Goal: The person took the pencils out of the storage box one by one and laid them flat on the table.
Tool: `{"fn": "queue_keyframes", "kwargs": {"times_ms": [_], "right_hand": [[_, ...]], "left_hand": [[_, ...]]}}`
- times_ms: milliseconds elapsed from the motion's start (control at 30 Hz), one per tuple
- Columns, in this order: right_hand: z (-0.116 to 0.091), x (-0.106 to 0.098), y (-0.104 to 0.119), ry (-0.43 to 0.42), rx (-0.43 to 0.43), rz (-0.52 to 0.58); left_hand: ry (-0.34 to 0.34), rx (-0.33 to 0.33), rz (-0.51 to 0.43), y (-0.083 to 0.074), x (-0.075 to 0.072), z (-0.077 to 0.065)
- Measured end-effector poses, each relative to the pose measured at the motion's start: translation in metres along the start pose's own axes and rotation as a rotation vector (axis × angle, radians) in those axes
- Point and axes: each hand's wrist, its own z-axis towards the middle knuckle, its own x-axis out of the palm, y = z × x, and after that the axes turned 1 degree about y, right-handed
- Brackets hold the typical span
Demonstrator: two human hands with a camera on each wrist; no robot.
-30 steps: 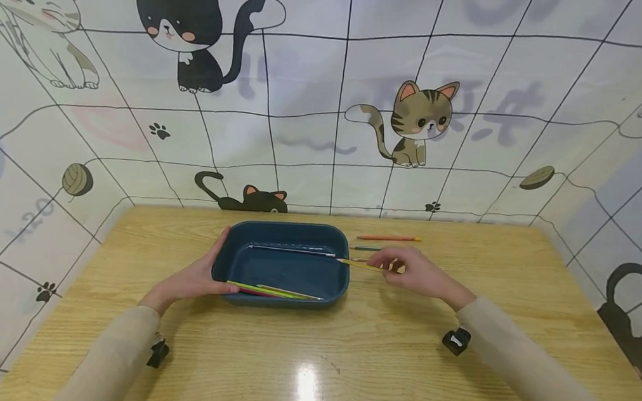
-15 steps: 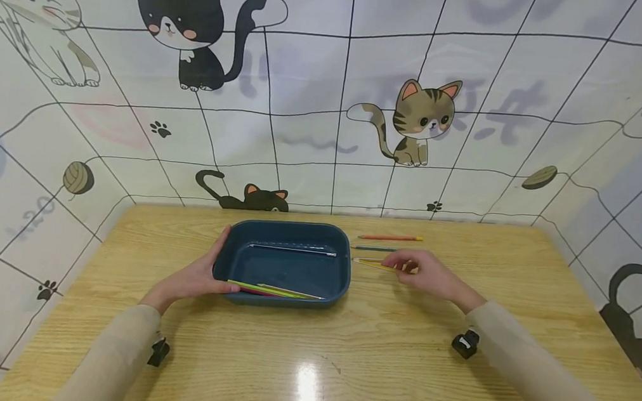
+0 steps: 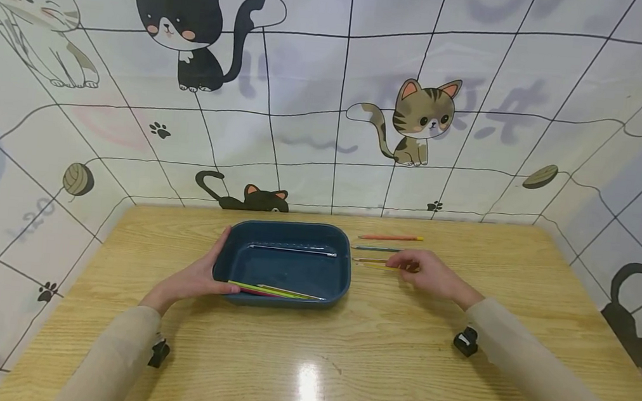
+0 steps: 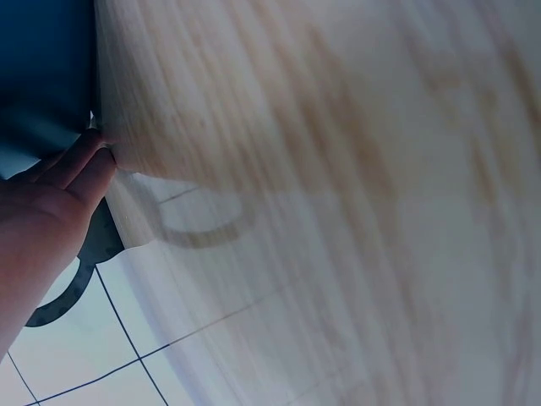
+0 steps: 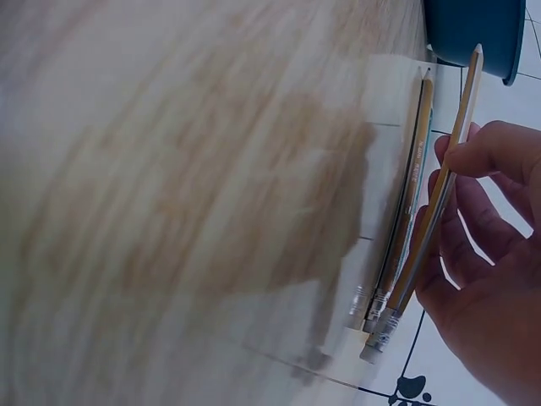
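A dark blue rectangular bin (image 3: 286,274) stands on the table. My left hand (image 3: 194,278) rests against its left end, thumb over the near corner of the rim and straight fingers along the outside wall, as the left wrist view (image 4: 51,203) also shows. Between thumb and fingertips my right hand (image 3: 423,273) pinches a yellow pencil (image 5: 439,190), its sharpened point toward the bin and its eraser end pointing away. Beside it lie a brownish pencil (image 3: 371,260), a blue-grey pencil (image 3: 376,249) and an orange pencil (image 3: 389,238), all right of the bin.
Inside the bin, a dark pencil (image 3: 294,250) lies along the back and several pencils, one lime green (image 3: 261,289), lie along the front. A cloth wall (image 3: 298,128) printed with cats rises behind the wooden table (image 3: 238,359).
My right hand has moved right with the yellow pencil, drawing its point away from the bin's rim, then lowered it alongside the brownish one. My left hand stays on the bin.
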Motion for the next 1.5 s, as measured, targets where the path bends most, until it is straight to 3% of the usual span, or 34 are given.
{"fn": "queue_keyframes", "kwargs": {"times_ms": [500, 1500], "right_hand": [[0.005, 0.002, -0.007, 0.009, 0.007, -0.002], [0.013, 0.008, -0.008, -0.002, -0.001, -0.153]], "left_hand": [[0.007, -0.001, 0.009, 0.001, 0.0, -0.001], [0.004, 0.005, -0.001, 0.0, 0.0, 0.0]]}}
